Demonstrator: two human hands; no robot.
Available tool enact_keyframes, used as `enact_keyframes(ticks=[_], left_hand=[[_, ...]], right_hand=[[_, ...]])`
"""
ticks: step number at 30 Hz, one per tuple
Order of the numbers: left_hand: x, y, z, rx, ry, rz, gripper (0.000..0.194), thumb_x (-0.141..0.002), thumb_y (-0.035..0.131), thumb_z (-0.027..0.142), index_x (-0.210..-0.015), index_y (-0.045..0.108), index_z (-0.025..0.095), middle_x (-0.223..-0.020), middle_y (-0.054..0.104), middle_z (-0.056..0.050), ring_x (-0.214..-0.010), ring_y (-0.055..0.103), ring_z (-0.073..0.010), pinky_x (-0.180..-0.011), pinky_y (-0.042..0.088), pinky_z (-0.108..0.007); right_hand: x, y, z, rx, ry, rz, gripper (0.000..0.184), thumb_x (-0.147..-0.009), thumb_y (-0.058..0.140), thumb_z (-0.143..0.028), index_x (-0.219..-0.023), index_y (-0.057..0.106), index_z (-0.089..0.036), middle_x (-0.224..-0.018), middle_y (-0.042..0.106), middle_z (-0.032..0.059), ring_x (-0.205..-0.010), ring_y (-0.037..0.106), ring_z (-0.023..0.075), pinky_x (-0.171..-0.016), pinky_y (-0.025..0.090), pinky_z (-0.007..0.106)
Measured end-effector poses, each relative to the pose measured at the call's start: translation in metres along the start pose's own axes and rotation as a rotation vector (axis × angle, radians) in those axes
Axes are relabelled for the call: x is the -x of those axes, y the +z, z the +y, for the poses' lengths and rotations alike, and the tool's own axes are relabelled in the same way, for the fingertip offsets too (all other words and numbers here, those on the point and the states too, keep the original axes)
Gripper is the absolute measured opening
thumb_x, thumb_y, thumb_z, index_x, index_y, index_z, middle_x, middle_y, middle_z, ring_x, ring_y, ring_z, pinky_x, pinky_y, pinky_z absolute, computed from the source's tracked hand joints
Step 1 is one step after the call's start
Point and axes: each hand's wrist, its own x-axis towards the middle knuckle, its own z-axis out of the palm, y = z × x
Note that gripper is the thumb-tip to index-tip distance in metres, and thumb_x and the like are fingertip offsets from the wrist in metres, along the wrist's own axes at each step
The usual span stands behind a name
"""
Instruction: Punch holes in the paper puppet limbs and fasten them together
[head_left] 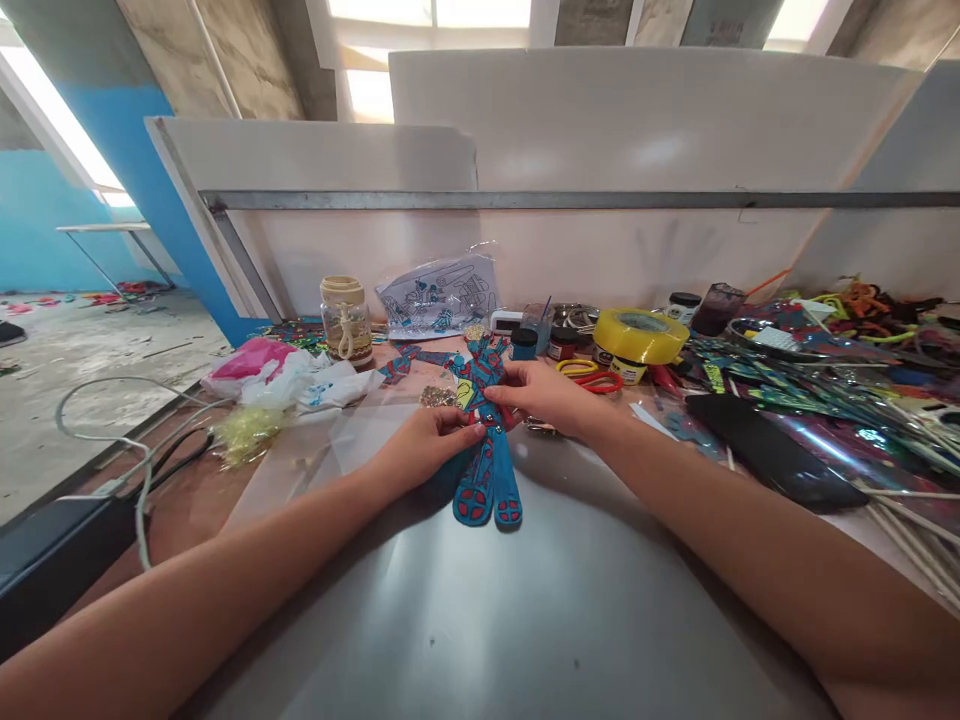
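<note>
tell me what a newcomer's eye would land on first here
Probably the blue and red figure held in the middle by the left hand and right hand. Next, likely the bright yellow tape roll beyond the right hand, and the pink bundle at far left of the table.

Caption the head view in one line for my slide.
Both hands hold a blue-and-red cut-out figure above a grey work surface, beside tape and scissors.

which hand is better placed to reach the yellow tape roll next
Probably the right hand: it sits nearer the tape roll, while the left hand is across the blue figure, which both hold.
</note>
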Motion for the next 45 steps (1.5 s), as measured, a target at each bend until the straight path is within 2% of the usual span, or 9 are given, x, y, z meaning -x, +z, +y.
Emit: enact_keyframes(ticks=[12,15,18,21,25,28,31,36,45], left_hand=[[0.0,-0.003,-0.002,0.023,-0.066,-0.086,0.033,-0.075,0.077,0.046,-0.085,0.068,0.016,-0.082,0.074,-0.003,-0.072,0.067,-0.0169,-0.067,0.05,-0.027],[0.001,-0.003,0.001,0.062,-0.07,-0.067,0.035,-0.072,0.079,0.046,-0.083,0.065,0.016,-0.083,0.074,-0.003,-0.074,0.068,-0.0179,-0.069,0.05,-0.028],[0.003,-0.002,0.007,0.082,-0.069,-0.037,0.038,-0.071,0.078,0.048,-0.085,0.063,0.016,-0.08,0.072,-0.003,-0.069,0.066,-0.0166,-0.062,0.048,-0.026],[0.004,0.0,0.012,0.08,-0.063,-0.023,0.036,-0.072,0.077,0.047,-0.083,0.062,0.016,-0.07,0.067,0.0,-0.058,0.059,-0.0132,-0.053,0.042,-0.024],[0.003,0.0,0.01,0.056,-0.043,-0.017,0.033,-0.073,0.077,0.044,-0.077,0.061,0.016,-0.066,0.063,0.001,-0.055,0.054,-0.0116,-0.05,0.038,-0.023],[0.001,-0.002,0.007,0.053,-0.048,-0.007,0.033,-0.074,0.076,0.044,-0.075,0.059,0.017,-0.062,0.059,0.002,-0.052,0.052,-0.0102,-0.047,0.036,-0.022],[0.001,-0.003,0.009,0.089,-0.081,-0.007,0.035,-0.076,0.075,0.046,-0.076,0.054,0.018,-0.052,0.053,0.006,-0.044,0.048,-0.0087,-0.044,0.034,-0.021],[0.008,-0.006,0.028,0.184,-0.139,-0.005,0.037,-0.075,0.075,0.048,-0.079,0.055,0.017,-0.063,0.065,-0.001,-0.055,0.061,-0.0125,-0.054,0.049,-0.025],[0.027,0.0,0.044,0.167,-0.153,0.063,0.031,-0.076,0.076,0.043,-0.08,0.058,0.017,-0.071,0.069,-0.001,-0.065,0.068,-0.0152,-0.064,0.056,-0.028]], right_hand=[[-0.015,-0.01,0.018,0.161,0.048,-0.163,0.026,-0.086,0.063,-0.043,-0.083,0.063,-0.017,-0.068,0.061,-0.0012,-0.061,0.057,0.0129,-0.057,0.046,0.025],[-0.002,-0.028,-0.008,0.336,0.03,-0.186,0.028,-0.084,0.066,-0.044,-0.081,0.067,-0.017,-0.072,0.067,0.0027,-0.065,0.059,0.0154,-0.059,0.044,0.026],[0.033,-0.047,-0.052,0.706,-0.12,0.036,0.024,-0.087,0.063,-0.041,-0.092,0.071,-0.019,-0.091,0.072,0.0054,-0.081,0.062,0.0182,-0.067,0.045,0.027],[0.078,-0.058,-0.099,0.618,-0.224,0.231,0.032,-0.092,0.056,-0.049,-0.097,0.07,-0.021,-0.082,0.071,0.004,-0.072,0.063,0.017,-0.062,0.046,0.028],[0.11,-0.059,-0.135,0.62,-0.282,0.324,0.032,-0.091,0.057,-0.054,-0.091,0.07,-0.025,-0.072,0.066,0.0019,-0.058,0.056,0.0141,-0.051,0.04,0.027],[0.103,-0.052,-0.12,0.674,-0.222,0.248,0.03,-0.092,0.055,-0.049,-0.082,0.069,-0.025,-0.065,0.063,0.0008,-0.052,0.05,0.0134,-0.048,0.034,0.028],[0.089,-0.039,-0.071,0.651,-0.051,0.141,0.025,-0.089,0.058,-0.045,-0.086,0.068,-0.022,-0.073,0.068,0.0028,-0.063,0.058,0.017,-0.056,0.039,0.029],[0.083,-0.013,-0.003,0.386,0.171,0.016,0.034,-0.083,0.066,-0.048,-0.102,0.061,-0.02,-0.08,0.07,0.0039,-0.07,0.063,0.0189,-0.061,0.044,0.029],[0.075,0.023,0.008,0.03,0.189,0.0,0.043,-0.069,0.08,-0.038,-0.096,0.05,-0.021,-0.072,0.06,-0.0037,-0.064,0.056,0.014,-0.056,0.042,0.025]])
